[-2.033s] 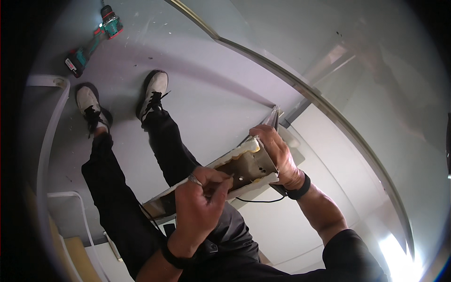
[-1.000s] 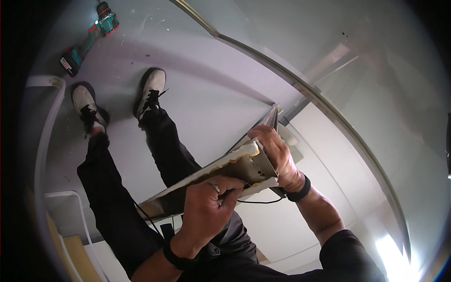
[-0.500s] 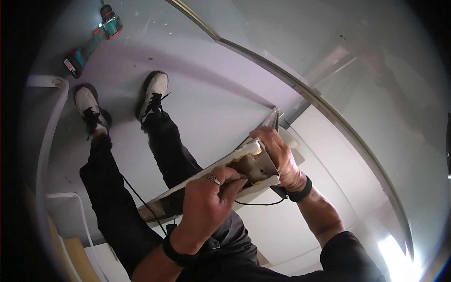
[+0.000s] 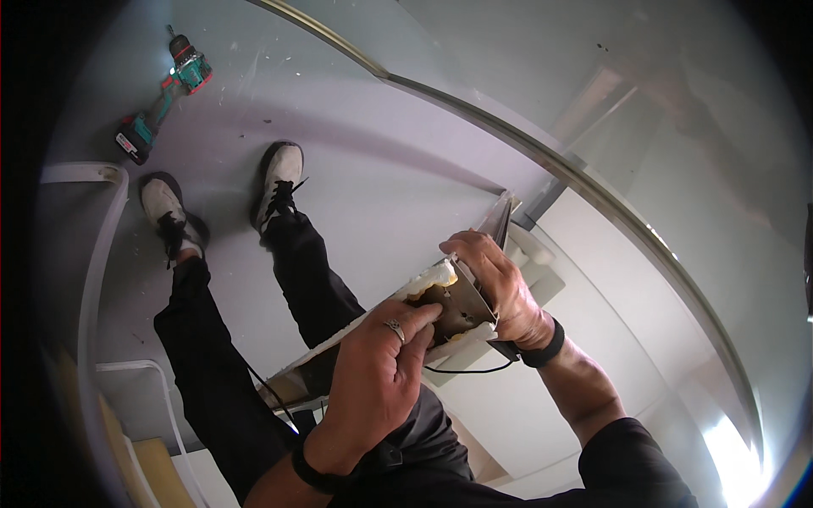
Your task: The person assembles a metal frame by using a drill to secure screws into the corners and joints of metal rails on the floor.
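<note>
A long hollow channel point(image 4: 464, 305) lies across my lap, with a bare metal inside and rough white and yellowish foam along its broken-looking edges. My right hand point(image 4: 500, 284) wraps round its far right end, fingers over the outer side. Over the cavity, my left hand point(image 4: 381, 360) has its thumb and forefinger bent together at the channel's inner side. Whatever those fingertips pinch, if anything, is too small or hidden to make out. Small dark holes show in the metal end. A thin black cable point(image 4: 470, 370) curves below the channel toward my right wrist.
A green and black cordless drill point(image 4: 165, 102) lies on the grey floor at the far left. Near it stands a bent white tube frame point(image 4: 100, 229). A metal-edged glass panel point(image 4: 508, 140) runs diagonally on the right, with white panels point(image 4: 593, 279) beside it.
My left thumb and forefinger have shifted slightly left and part a little at the tips. The right hand keeps its hold on the channel. The whole view has shifted a little.
</note>
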The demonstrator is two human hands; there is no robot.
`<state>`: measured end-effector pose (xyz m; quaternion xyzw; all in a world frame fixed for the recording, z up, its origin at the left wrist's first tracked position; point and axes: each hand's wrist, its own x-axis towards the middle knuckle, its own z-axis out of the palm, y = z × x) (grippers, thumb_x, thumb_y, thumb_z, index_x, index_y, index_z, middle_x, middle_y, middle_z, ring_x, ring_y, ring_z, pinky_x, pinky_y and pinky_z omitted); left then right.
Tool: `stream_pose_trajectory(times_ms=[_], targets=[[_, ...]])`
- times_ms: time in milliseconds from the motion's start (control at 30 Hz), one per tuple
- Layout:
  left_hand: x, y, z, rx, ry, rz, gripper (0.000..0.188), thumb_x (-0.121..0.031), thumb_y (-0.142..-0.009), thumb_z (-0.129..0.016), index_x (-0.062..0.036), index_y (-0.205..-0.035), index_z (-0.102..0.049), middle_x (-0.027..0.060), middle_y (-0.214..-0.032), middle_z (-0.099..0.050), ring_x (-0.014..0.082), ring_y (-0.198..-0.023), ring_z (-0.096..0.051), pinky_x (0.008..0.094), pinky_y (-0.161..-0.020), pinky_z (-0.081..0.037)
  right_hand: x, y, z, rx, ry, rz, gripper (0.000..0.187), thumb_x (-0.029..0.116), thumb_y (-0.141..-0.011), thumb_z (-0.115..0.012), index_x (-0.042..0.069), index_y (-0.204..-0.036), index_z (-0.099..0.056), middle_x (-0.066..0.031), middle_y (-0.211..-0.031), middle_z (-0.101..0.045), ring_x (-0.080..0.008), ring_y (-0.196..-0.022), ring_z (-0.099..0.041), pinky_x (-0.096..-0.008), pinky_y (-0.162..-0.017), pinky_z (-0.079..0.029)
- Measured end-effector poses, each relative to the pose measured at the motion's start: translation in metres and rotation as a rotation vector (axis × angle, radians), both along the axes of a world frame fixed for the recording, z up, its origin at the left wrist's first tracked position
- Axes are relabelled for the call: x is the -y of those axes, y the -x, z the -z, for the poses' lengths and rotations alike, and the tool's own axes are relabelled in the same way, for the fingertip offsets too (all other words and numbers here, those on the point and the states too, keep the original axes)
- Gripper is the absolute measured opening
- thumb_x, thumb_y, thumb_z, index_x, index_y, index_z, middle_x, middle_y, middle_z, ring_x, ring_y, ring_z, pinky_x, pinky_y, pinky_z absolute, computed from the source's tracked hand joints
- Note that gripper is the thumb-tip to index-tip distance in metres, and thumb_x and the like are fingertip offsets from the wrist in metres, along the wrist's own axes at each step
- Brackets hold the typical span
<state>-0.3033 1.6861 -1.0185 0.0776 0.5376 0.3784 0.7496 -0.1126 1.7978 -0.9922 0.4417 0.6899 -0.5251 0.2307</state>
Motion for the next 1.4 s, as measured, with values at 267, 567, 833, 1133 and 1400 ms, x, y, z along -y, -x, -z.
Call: stream_pose_trajectory(times_ms=[267, 567, 833, 1133, 1400], targets=[[-0.001, 0.007, 0.006, 0.252, 0.071, 0.107, 0.013, -0.006, -0.09, -0.071, 0.0001, -0.101, -0.073, 0.0191, -0.083, -0.072, 0.0264, -0.069, -0.071, 0.0312, -0.067, -0.055, -0.003, 0.003, 0.0, -0.011, -0.005, -0.027, 0.08, 0.007, -0.057, -0.079, -0.002, -0.132, -0.052, -0.0194, -0.119, -0.057, -0.0398, -0.11, -0.056, -0.0447, -0.099, -0.046], [-0.011, 0.005, 0.012, 0.183, -0.061, 0.107, 0.011, -0.007, -0.089, -0.073, -0.0002, -0.098, -0.073, 0.0193, -0.08, -0.071, 0.028, -0.067, -0.07, 0.0318, -0.065, -0.055, -0.003, 0.002, 0.004, -0.001, 0.01, -0.009, 0.082, 0.003, -0.053, -0.076, -0.003, -0.131, -0.052, -0.0196, -0.121, -0.056, -0.0398, -0.111, -0.056, -0.0439, -0.098, -0.047], [-0.016, 0.006, 0.009, 0.098, -0.063, 0.142, 0.011, -0.008, -0.086, -0.076, -0.0013, -0.094, -0.073, 0.0187, -0.076, -0.07, 0.0316, -0.065, -0.069, 0.0342, -0.061, -0.054, -0.005, 0.003, 0.005, -0.014, 0.021, -0.004, 0.088, 0.001, -0.046, -0.072, -0.003, -0.132, -0.052, -0.0196, -0.12, -0.056, -0.041, -0.112, -0.055, -0.0438, -0.098, -0.047], [-0.013, 0.005, 0.009, 0.064, -0.063, 0.131, 0.01, -0.009, -0.087, -0.075, -0.0015, -0.093, -0.073, 0.0177, -0.074, -0.069, 0.0297, -0.063, -0.069, 0.0331, -0.059, -0.053, -0.004, 0.001, 0.007, -0.022, 0.018, -0.01, 0.092, 0.002, -0.042, -0.072, -0.004, -0.131, -0.051, -0.0201, -0.12, -0.056, -0.0416, -0.112, -0.055, -0.0443, -0.1, -0.045], [-0.014, 0.007, 0.012, 0.11, -0.082, 0.13, 0.009, -0.008, -0.088, -0.074, -0.0014, -0.094, -0.073, 0.0173, -0.075, -0.07, 0.0301, -0.065, -0.069, 0.0329, -0.062, -0.054, -0.002, 0.001, 0.007, -0.019, 0.015, -0.006, 0.092, 0.005, -0.042, -0.072, -0.004, -0.131, -0.051, -0.0203, -0.12, -0.056, -0.042, -0.112, -0.054, -0.0449, -0.1, -0.045]])
